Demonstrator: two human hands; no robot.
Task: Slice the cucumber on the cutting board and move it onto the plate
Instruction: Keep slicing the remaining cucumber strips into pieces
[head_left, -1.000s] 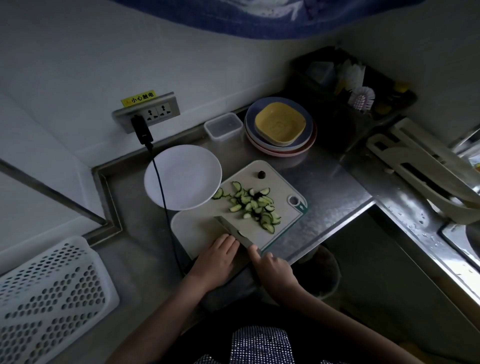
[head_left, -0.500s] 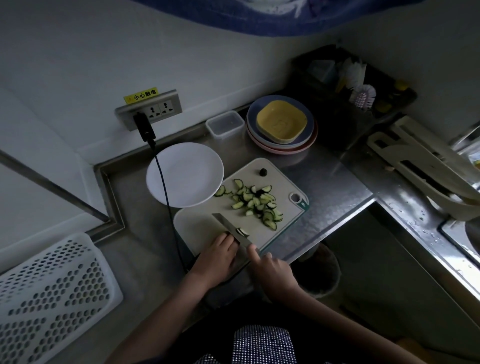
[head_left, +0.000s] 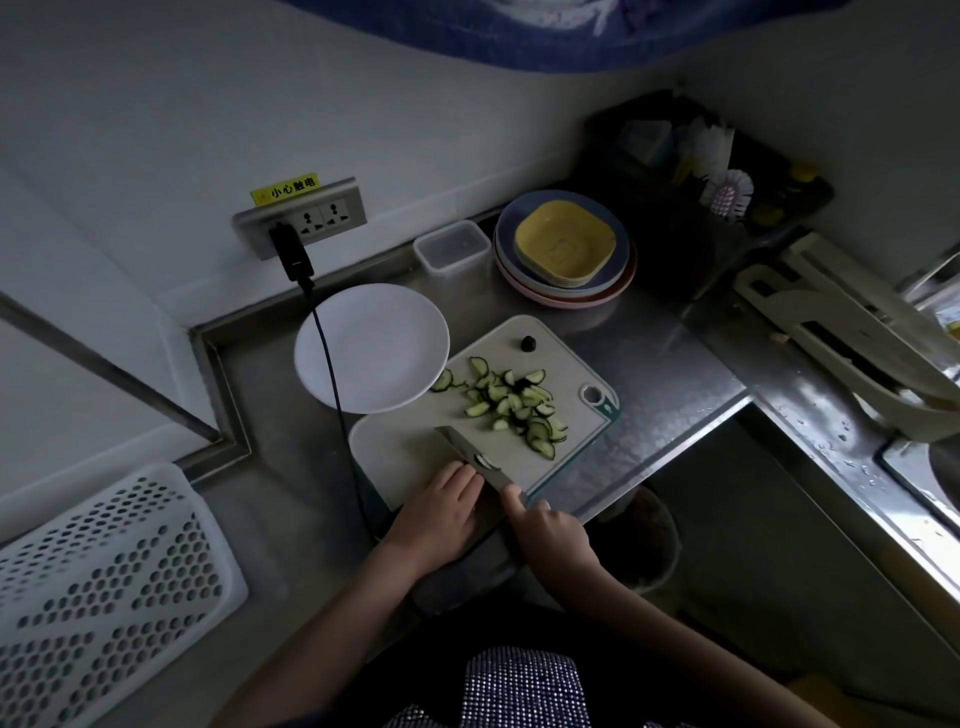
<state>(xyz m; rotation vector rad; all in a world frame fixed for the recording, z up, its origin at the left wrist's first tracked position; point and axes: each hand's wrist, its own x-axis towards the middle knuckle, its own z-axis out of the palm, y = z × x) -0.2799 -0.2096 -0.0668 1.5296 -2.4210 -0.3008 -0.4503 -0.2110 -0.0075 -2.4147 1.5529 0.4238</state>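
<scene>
A pale rectangular plastic cutting board (head_left: 415, 447) lies at an angle on the stainless steel counter (head_left: 670, 384), its far-left corner tucked just under the rim of a round white plate (head_left: 371, 347). A loose pile of green half-moon cucumber slices (head_left: 511, 402) sits on the far half of the board, with one slice lying against the plate's edge, and a small dark cucumber end piece (head_left: 528, 343) rests apart near the board's far edge. The right hand (head_left: 553, 535) holds a steel-bladed kitchen knife (head_left: 467, 457), fingers curled round the hidden handle and the forefinger stretched along the blade's back; a single slice clings to the blade. The left hand (head_left: 439, 512) rests at the board's near edge just beside the blade, fingers together and bent down; what lies under them cannot be told. A black cable (head_left: 332, 384) runs from a plug in the wall socket (head_left: 306, 218) across the plate. Behind the board stand a clear lidded plastic box (head_left: 452, 247) and a stack of round plates topped with a square yellow dish (head_left: 565, 243). A white perforated plastic basket (head_left: 104, 587) sits at the near left.
</scene>
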